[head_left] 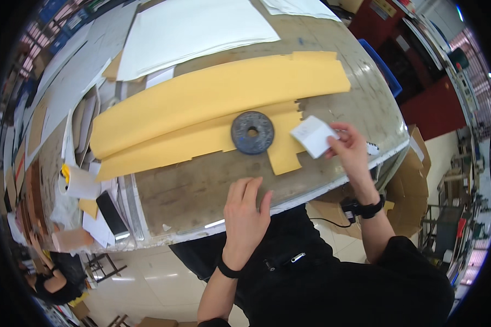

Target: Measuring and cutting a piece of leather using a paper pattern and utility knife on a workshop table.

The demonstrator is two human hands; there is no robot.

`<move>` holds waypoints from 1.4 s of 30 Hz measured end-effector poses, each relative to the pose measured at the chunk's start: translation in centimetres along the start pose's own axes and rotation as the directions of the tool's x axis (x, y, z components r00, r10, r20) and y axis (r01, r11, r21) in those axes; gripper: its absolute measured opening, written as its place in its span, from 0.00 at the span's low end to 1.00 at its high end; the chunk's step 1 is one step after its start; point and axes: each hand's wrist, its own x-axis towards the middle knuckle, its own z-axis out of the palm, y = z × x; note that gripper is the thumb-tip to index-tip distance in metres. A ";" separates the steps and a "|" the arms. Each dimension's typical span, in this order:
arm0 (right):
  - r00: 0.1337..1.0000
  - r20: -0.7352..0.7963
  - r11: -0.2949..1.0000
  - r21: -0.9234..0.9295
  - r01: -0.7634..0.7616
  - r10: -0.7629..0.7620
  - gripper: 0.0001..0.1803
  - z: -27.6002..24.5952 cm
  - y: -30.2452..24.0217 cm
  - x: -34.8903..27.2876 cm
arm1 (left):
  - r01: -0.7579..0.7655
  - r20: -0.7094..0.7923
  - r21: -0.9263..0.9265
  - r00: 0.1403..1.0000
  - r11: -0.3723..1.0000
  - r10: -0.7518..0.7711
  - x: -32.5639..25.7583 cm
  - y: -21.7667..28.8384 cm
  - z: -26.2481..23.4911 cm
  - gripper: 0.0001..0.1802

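My right hand [348,148] pinches a small white piece of paper [314,136] by its right edge, above the table's right side. Faint marks show on the paper, too small to make out. Over the table's front edge is my left hand [246,211], fingers stretched out and thumb apart, holding nothing. Between and beyond the hands, a dark round disc with a centre hole [262,134] lies on yellow sheet paper [218,98]. The yellow sheet is long and folded over, with ragged, notched edges and a strip sticking out toward me.
Large white sheets [196,35] lie at the table's back. At the left are a white roll [83,182], a black phone [112,214] and loose papers. A small knife-like tool [372,148] sits beyond my right hand. A cardboard box [408,191] stands right; another person [52,280] is at lower left.
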 end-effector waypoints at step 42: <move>0.957 0.250 0.807 -0.530 0.262 -0.147 0.18 6.0 -3.0 6.9 | -0.272 0.292 0.313 0.939 0.910 0.180 3.1 1.4 4.2 0.26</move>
